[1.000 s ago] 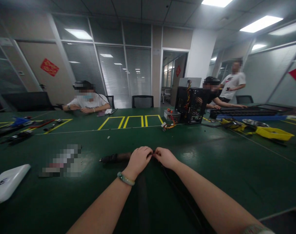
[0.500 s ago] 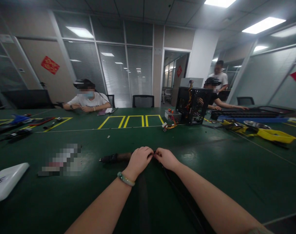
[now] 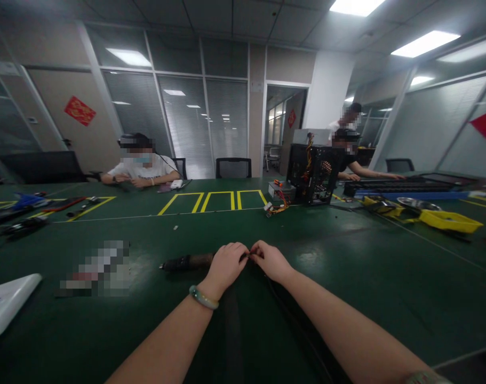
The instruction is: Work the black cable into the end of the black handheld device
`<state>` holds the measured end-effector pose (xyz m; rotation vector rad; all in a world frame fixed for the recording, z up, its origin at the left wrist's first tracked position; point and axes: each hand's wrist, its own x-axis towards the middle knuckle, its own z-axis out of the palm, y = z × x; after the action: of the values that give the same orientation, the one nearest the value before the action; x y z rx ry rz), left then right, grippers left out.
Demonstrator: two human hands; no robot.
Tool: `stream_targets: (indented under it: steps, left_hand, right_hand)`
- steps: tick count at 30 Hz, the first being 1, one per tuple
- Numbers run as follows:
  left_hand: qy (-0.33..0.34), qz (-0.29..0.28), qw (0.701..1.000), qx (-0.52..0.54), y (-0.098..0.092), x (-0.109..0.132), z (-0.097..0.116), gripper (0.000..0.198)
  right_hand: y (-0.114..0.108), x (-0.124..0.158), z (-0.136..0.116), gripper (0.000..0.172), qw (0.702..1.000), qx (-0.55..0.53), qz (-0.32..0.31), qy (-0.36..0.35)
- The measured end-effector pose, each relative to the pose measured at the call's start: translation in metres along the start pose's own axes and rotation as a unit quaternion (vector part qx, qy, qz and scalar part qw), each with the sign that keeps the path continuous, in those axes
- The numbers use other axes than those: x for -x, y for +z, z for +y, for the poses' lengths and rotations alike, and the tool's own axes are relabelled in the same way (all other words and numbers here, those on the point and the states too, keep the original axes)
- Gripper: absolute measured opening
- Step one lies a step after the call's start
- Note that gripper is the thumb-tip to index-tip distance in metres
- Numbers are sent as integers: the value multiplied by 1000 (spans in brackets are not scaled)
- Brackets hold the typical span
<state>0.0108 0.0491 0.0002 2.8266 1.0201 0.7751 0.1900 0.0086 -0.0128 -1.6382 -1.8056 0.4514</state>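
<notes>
A corded electric screwdriver (image 3: 189, 262) lies across the green table with its narrow tip toward the left. My left hand (image 3: 226, 264), a bangle on its wrist, is closed over the rear end of the handle. Close against it, my right hand (image 3: 271, 261) pinches at the spot where the cord leaves the tool; the fingertips of both hands nearly touch. What exactly the right fingertips grip is small and mostly hidden. From under the right hand a black cord (image 3: 296, 314) runs down toward me, partly beneath my forearm.
A white device (image 3: 10, 304) and a blurred-out item (image 3: 96, 269) lie at left. Beyond are tools (image 3: 22, 224), a computer case (image 3: 312, 173), a power supply (image 3: 281, 190) with wires and a yellow tray (image 3: 451, 220). Two people sit across the table; another stands behind.
The view has shifted slightly. My hands keep nearly the same hold, with the right fingers a little raised at the cord end. The standing person in the background has moved left.
</notes>
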Motion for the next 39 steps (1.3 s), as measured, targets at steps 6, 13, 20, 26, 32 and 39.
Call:
stream_targets:
  steps: [6, 13, 20, 26, 32, 39]
  left_hand:
    - [1, -2, 1000, 6, -3, 0, 2, 16]
    - [16, -6, 1000, 6, -5, 3, 2, 21]
    - [4, -14, 1000, -2, -9, 3, 5, 23]
    - [24, 44, 999, 16, -15, 3, 10, 28]
    - [63, 87, 994, 14, -27, 7, 12, 32]
    - [73, 69, 995, 23, -27, 9, 7, 36]
  right_hand:
    - [-7, -3, -11, 30, 998, 65, 7, 9]
    - [-14, -17, -23, 38, 981, 184, -67, 9]
    - [-14, -32, -36, 14, 953, 274, -128, -15]
    - [-8, -26, -40, 20, 943, 314, -101, -36]
    - [-27, -19, -17, 19, 948, 307, -82, -27]
    - [-134, 42, 56, 25, 932, 342, -36, 114]
